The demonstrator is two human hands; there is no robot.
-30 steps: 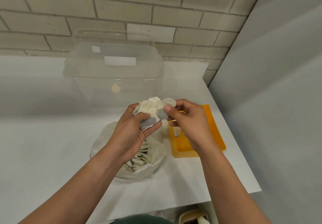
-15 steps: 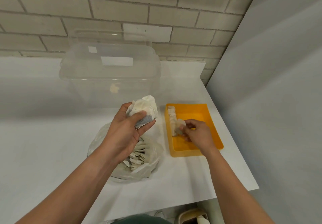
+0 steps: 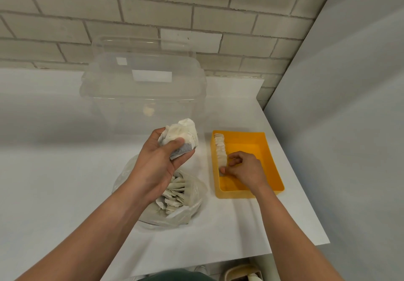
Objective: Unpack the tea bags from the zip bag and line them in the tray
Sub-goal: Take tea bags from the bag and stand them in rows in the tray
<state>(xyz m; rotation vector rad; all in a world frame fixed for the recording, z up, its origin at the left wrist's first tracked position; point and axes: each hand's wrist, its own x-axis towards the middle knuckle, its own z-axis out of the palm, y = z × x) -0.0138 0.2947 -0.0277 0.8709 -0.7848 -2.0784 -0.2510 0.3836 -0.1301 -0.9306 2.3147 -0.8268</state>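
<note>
Nearest the person, the zip bag (image 3: 190, 213) lies open on the white counter (image 3: 54, 149), with many loose tea bags (image 3: 175, 193) inside it. Just above it the left hand (image 3: 159, 162) grips a clump of tea bags (image 3: 183, 136), fingers and thumb curled round the bunch. A second ago the right hand (image 3: 244, 167) was up at that clump, pulling one off. It has since crossed to the orange tray (image 3: 244, 143) and now sits low inside it, its fingers pinching a single tea bag (image 3: 222, 170) against the near end of the row of tea bags (image 3: 220, 149) along the tray's left wall. The row is thus gaining one more bag, though most of the tray floor is bare and the work looks far from done. Behind stands a clear plastic container (image 3: 144, 97) with its lid on. Its pale sticker (image 3: 152, 76) shows no readable writing, and no brand is visible anywhere. Farthest back is the grey brick wall (image 3: 153, 7).
</note>
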